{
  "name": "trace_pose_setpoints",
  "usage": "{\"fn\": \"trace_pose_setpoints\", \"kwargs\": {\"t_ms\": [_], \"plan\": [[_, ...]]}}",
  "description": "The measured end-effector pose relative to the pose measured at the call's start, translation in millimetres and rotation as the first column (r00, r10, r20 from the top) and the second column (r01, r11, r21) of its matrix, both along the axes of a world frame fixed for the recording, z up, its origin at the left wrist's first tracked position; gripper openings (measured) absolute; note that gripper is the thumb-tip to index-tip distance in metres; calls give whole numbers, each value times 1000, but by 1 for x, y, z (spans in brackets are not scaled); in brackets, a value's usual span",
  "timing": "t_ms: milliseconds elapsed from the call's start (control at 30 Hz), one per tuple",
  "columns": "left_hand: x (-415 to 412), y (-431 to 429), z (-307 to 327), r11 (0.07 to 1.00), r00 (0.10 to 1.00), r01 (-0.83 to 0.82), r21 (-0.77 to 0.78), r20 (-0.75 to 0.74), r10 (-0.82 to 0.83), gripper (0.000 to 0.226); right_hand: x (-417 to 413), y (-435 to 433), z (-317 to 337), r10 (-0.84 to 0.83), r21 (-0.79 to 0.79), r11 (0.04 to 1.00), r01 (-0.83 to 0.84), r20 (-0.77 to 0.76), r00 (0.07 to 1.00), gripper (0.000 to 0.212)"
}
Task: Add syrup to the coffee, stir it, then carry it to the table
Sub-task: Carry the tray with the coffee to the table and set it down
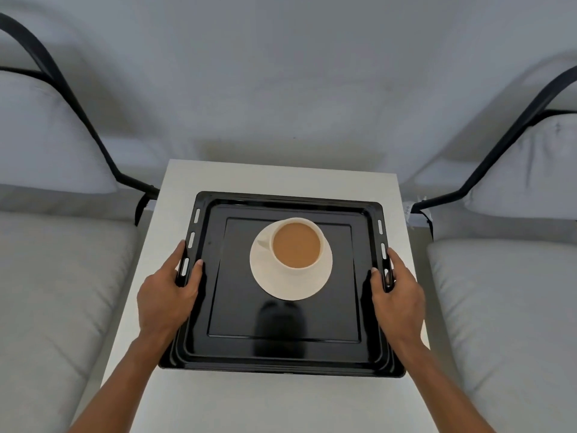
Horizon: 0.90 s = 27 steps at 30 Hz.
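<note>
A white cup [296,243] full of light brown coffee stands on a white saucer [290,282], its handle pointing left. The saucer rests slightly behind the middle of a glossy black tray [281,351]. The tray lies on a small white table [249,401]. My left hand [170,295] grips the tray's left rim, thumb on top and fingers under the edge. My right hand [398,295] holds the right rim the same way.
A grey-cushioned chair [46,276] with a black frame stands left of the table, and another chair [515,292] stands to the right. A plain grey wall lies behind. The table is only a little wider than the tray.
</note>
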<state>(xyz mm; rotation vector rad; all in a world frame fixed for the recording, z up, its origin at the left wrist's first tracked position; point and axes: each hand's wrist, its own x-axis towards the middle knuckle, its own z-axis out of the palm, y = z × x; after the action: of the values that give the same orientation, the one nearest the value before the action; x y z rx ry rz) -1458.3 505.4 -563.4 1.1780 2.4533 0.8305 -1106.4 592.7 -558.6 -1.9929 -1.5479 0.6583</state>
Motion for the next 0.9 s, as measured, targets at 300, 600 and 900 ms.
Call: {"fn": "trace_pose_setpoints", "kwargs": {"t_ms": [300,600,900], "plan": [[-2,12,-11,1000,1000,10,-19,-11,-10,53,-3,9,-18,6,21,1000,-7,47,999,52],[0,17,-26,1000,999,11,-26,-37,-12,54,-1,17,-34,21,61,998,-27,93,995,52],[1,18,-28,999,995,13,-53,-95,-18,53,-4,18,-31,40,46,998,-47,142,989,51]]}}
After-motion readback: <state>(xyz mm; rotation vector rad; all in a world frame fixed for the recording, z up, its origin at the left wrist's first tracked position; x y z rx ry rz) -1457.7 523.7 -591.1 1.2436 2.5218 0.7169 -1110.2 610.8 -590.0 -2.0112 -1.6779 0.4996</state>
